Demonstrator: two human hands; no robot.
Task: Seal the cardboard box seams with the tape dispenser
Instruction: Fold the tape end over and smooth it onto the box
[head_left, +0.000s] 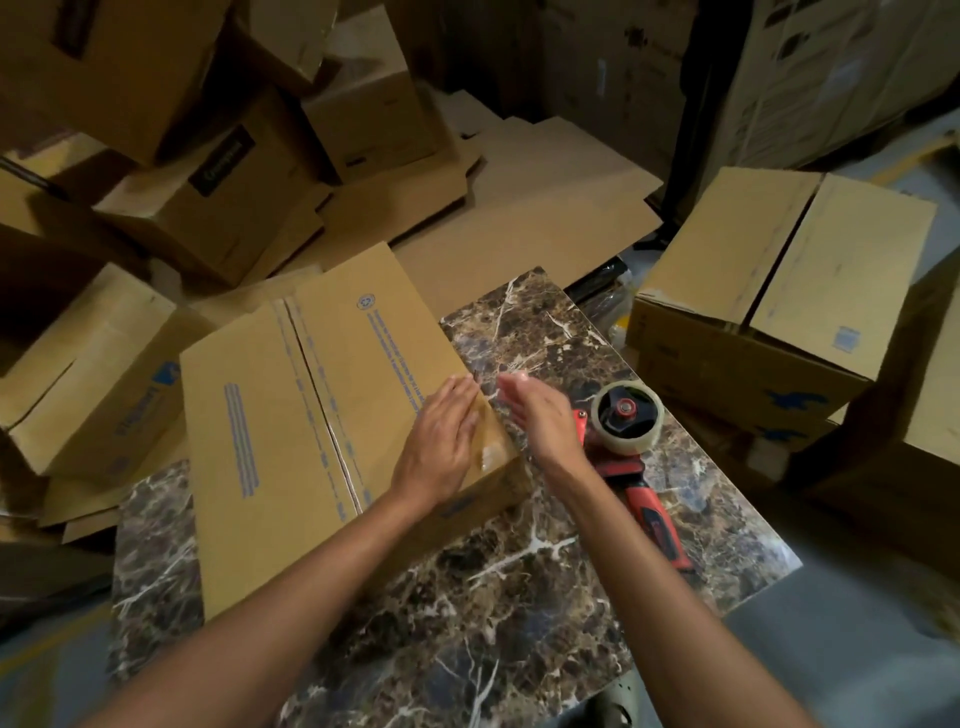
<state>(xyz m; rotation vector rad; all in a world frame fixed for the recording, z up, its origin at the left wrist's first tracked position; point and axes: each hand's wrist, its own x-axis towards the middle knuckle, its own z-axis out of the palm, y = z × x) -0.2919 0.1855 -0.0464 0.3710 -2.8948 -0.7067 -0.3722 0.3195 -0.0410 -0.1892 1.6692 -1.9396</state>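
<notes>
At centre frame, a closed cardboard box lies on a dark marbled table, its 2 top flaps meeting in a seam that runs from upper left down toward the lower middle. The left hand rests flat on the box top near its right edge, fingers straight and together. Just beside that hand, a shiny patch of clear tape shows at the box's right edge. The right hand hangs edge-on just right of the box, over the table, fingers straight and close together; it is blurred, and whether it touches the box cannot be told.

Right of that hand, the red tape dispenser lies on the table, held by neither hand, its roll toward the upper end and its handle pointing to the lower right.

At the right of the frame sits a second box with closed flaps. More boxes are piled at upper left, and flat cardboard sheets lie at upper centre.
</notes>
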